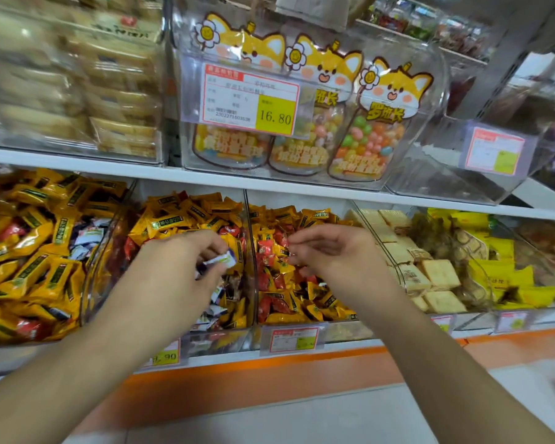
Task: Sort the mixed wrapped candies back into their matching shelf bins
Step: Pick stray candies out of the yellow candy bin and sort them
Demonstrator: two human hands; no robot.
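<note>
White shelf boards [77,163] with an orange front strip [269,376] carried rows of clear plastic bins in a shop aisle, pale floor below. On the upper board stood a clear bin [430,100] of fox-printed pouches of coloured candy balls [370,129], with a price tag [250,99] reading 16.80 on its front. Below, the left bin [39,251] held mostly yellow wrapped candies with a few white and red ones mixed in; the middle bin [249,251] and the bin right of it [302,318] mixed yellow and red wrappers; further right lay square crackers [436,277]. The left hand [180,267] hovered over the middle bin, its grip pinching a small white wrapped candy [220,261] with green print. The right hand [330,251] hung over the red-and-yellow bin, fingers loosely curled, grip released and holding nothing.
</note>
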